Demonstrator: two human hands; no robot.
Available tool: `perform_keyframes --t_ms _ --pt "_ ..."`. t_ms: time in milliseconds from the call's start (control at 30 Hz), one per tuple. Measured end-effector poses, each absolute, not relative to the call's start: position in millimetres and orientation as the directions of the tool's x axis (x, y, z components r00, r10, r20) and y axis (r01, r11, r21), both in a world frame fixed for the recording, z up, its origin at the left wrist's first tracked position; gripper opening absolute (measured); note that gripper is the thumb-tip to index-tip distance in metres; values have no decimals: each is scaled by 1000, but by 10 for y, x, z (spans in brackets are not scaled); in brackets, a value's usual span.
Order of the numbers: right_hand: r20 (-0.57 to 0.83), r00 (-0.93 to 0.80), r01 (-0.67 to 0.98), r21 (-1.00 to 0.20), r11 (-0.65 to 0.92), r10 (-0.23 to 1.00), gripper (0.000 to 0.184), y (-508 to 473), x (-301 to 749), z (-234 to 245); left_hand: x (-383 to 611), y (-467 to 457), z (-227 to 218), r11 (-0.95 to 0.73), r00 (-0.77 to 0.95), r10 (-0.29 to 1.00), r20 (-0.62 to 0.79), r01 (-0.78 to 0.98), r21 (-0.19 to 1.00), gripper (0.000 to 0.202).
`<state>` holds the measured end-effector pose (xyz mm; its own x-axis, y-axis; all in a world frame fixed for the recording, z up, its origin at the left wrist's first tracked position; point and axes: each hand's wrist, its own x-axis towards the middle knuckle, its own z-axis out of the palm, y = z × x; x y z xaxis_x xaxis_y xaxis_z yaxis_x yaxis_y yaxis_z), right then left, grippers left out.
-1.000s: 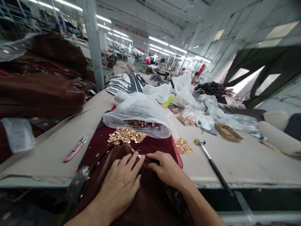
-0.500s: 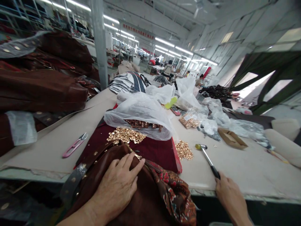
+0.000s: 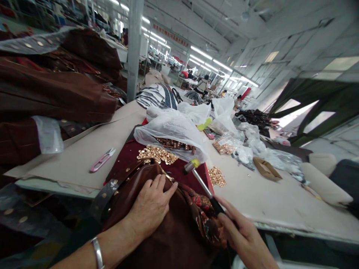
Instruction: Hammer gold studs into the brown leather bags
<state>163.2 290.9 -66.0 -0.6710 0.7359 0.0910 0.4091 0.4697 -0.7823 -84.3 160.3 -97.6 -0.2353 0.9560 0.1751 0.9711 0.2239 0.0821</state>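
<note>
A dark brown leather bag [image 3: 171, 228] lies before me, its zipped edge over a maroon cloth pad and its flowered lining [image 3: 200, 203] showing at the right. My left hand [image 3: 153, 203] is closed on the bag beside the zipper, its fingertips bent at the edge and partly hidden. In my right hand [image 3: 238, 228] is a small hammer [image 3: 203, 183] with a black grip and a yellow-tipped head, raised over the pad's right part. Gold-coloured rivet caps [image 3: 158, 154] are heaped on the maroon pad [image 3: 126, 151] beyond the bag. Smaller gold pieces [image 3: 216, 176] lie right of the pad.
Pink thread snips [image 3: 102, 160] lie on the left of the table [image 3: 280, 201]. A white plastic bag [image 3: 171, 127] holds brown studded straps. Brown leather bags [image 3: 56, 89] are piled at the left beside a metal post [image 3: 135, 52]. An open cardboard box [image 3: 266, 169] sits at the right.
My right hand has lifted the hammer off the table and brought it left, near the bag. My left hand keeps its place on the bag. The view has shifted slightly.
</note>
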Motion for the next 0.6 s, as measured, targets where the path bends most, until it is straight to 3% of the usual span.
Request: perform_keyframes --t_ms 100,200,267,433,500,600 --pt "53 -766 380 -767 518 641 47 2755 1449 -476 -843 1591 -963 219 -233 959 159 970 106 53" --pt "235 -685 365 -709 604 690 46 2693 1448 -453 -845 1582 -971 221 -241 959 149 965 138 52" --pt "282 -669 373 -672 639 687 46 2674 1450 -504 -847 1581 -984 220 -243 958 150 963 154 53" --pt "64 -889 314 -637 704 453 45 2689 1326 -628 -842 1583 -1013 196 -220 965 145 967 160 48" --pt "24 -867 358 -665 655 498 45 2722 1336 -648 -839 1579 -1015 197 -220 962 160 969 150 50" --pt "34 -730 459 -715 526 682 49 2842 1531 -738 -847 1572 -1002 209 -229 960 160 969 130 53"
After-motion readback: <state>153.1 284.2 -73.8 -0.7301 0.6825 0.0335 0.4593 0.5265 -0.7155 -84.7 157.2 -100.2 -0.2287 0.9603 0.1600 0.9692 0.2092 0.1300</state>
